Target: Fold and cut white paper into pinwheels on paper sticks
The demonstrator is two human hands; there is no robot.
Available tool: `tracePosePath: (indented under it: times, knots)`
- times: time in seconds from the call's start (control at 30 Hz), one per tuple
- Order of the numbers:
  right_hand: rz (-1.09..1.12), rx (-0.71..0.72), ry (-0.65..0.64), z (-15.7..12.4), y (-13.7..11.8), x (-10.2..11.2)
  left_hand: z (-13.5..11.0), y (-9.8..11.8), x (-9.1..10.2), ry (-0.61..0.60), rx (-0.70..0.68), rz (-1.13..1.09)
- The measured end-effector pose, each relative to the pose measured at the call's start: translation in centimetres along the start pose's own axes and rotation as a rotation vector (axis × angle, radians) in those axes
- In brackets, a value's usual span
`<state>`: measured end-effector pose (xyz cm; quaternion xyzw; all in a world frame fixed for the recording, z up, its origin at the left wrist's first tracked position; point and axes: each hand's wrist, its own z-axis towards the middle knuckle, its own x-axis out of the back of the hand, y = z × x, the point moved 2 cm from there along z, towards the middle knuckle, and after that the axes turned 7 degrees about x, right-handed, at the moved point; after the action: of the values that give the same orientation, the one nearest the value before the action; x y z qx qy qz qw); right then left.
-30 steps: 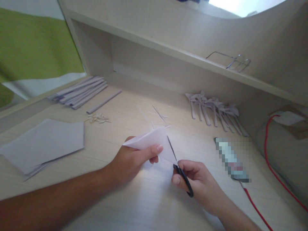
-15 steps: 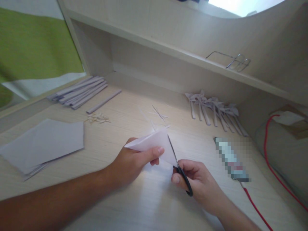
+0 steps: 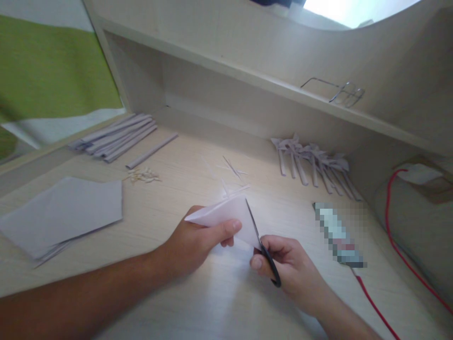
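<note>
My left hand (image 3: 201,236) pinches a folded piece of white paper (image 3: 226,212), thumb on top and fingers beneath. Black-handled scissors (image 3: 269,262) are in my right hand (image 3: 288,267), their blades lying along the paper's right edge. The blades look closed or nearly so. Thin paper strips (image 3: 231,166) lie on the desk just beyond the paper. Part of the scissors' handle is hidden by my right fingers.
Paper sheets (image 3: 78,208) lie at left, near cotton swabs (image 3: 143,174). Rolled paper tubes (image 3: 116,134) are stacked behind. Paper pinwheels (image 3: 311,156) line the back right, by a blurred-out phone (image 3: 338,233) with a red cable (image 3: 377,304). Glasses (image 3: 345,92) rest on the shelf.
A thin strip at the paper's upper edge now shows apart from it, lying by the other strips. The paper has dipped slightly; both hands keep their hold.
</note>
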<state>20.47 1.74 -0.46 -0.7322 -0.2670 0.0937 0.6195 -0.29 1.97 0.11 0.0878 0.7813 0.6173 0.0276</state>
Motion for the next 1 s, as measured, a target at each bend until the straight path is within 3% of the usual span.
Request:
tracePosePath:
  times: [0.73,1.0]
  knots:
    - [-0.003,0.073,-0.009,0.0,0.5,0.0,0.0,-0.7,-0.5,-0.054,0.039,0.039]
    - [0.007,0.072,0.034,0.4,0.5,0.0,0.1,-1.1,-0.9,-0.128,0.035,-0.001]
